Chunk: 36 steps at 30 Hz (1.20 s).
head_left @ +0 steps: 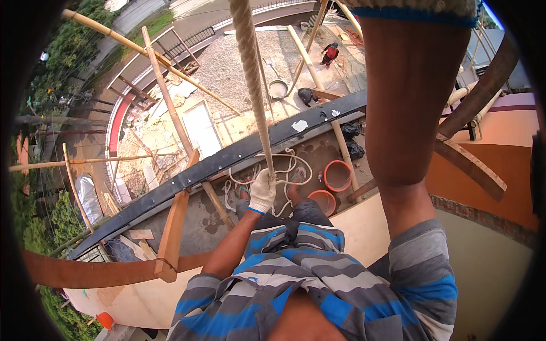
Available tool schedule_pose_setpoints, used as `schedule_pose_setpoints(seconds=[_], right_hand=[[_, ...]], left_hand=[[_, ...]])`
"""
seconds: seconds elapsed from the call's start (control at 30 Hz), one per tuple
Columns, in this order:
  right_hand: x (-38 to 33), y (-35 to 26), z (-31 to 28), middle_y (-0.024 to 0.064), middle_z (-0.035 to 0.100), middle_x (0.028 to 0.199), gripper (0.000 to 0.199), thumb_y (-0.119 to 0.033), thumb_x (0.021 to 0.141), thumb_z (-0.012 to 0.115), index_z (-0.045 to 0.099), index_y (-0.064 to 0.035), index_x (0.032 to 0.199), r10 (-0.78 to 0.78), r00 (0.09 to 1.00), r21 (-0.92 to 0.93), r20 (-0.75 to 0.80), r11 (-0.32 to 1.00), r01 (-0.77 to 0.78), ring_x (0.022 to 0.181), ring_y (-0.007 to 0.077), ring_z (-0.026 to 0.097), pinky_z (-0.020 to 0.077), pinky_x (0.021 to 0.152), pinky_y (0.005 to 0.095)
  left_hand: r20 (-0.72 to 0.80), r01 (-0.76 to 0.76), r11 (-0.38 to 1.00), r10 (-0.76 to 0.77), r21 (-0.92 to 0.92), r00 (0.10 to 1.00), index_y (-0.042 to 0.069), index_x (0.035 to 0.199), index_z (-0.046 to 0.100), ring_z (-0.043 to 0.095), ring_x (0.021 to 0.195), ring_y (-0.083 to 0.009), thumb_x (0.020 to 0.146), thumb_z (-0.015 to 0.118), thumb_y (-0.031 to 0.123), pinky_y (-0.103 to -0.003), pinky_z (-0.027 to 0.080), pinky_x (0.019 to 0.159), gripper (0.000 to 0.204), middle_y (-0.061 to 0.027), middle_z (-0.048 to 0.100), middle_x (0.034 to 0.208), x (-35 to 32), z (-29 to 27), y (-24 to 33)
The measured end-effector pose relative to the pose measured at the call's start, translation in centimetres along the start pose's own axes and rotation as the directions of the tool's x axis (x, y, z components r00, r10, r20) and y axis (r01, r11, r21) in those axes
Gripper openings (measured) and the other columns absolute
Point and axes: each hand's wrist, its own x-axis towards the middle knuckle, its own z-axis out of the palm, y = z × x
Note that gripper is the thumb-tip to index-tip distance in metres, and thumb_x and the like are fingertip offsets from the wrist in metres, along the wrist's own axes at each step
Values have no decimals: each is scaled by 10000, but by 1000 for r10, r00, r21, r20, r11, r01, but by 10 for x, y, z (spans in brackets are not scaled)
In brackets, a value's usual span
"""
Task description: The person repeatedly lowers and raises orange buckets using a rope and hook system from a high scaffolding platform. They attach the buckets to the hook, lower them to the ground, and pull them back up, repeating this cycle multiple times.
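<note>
A thick off-white rope (248, 51) runs down from the upper edge to waist height. My left hand (263, 192), in a pale knitted glove with a blue cuff edge, is closed round it. Below that hand the rope's slack lies in loose loops (300, 156) on the concrete floor about my sandalled feet. My right arm is raised high, and only the cuff part of my gloved right hand (418, 5) shows at the top edge. Its fingers are out of the picture, so what it holds is hidden.
Two orange buckets (338, 175) stand right of my feet. A dark ledge (227, 146) crosses ahead, with a drop beyond it. Bamboo poles (165, 94) and timber props (172, 236) stand around. Far below, a person in red (330, 54) is near a round pan (278, 89).
</note>
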Motion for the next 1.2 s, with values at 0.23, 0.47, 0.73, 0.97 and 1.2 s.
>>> schedule_pose_setpoints(seconds=[0.23,0.47,0.73,0.97,1.2], right_hand=[[-68,-6,105,114,730,963,236,-126,1008,661,581,-33,1209,-93,845,2,-527,994,111,893,212,738,575,760,345],[-259,185,189,180,694,829,191,-119,941,654,594,-92,1121,264,927,-375,-265,858,-351,800,395,709,549,645,462],[-192,140,77,189,748,1083,323,-285,946,609,751,-83,1154,739,617,-736,272,573,-361,1058,376,707,549,925,475],[36,-95,-2,181,691,1125,498,-378,1059,566,551,21,1357,-250,967,325,48,919,221,1028,229,712,590,951,365],[-57,-29,118,77,669,925,201,-155,1039,625,587,-20,1182,-92,893,81,-441,987,142,785,130,635,493,678,261]], left_hand=[[575,159,925,-341,344,744,27,1354,621,639,1209,-400,1037,485,304,-480,485,1038,442,-308,641,1274,106,-108,97],[-244,-411,539,355,-735,902,14,1328,520,658,1041,-242,1097,451,340,-339,505,936,405,-131,668,1149,260,-235,328],[-522,-414,853,207,-318,828,36,1188,498,647,739,-163,1068,542,127,-303,534,693,156,-65,650,887,212,-123,204],[-130,-49,998,52,31,990,76,1122,577,677,792,-410,995,596,107,-450,562,704,132,-158,676,925,34,-1,41],[603,111,880,-404,462,689,59,1197,690,649,1135,-431,951,594,354,-481,541,935,396,-238,710,1134,24,-22,-53]])
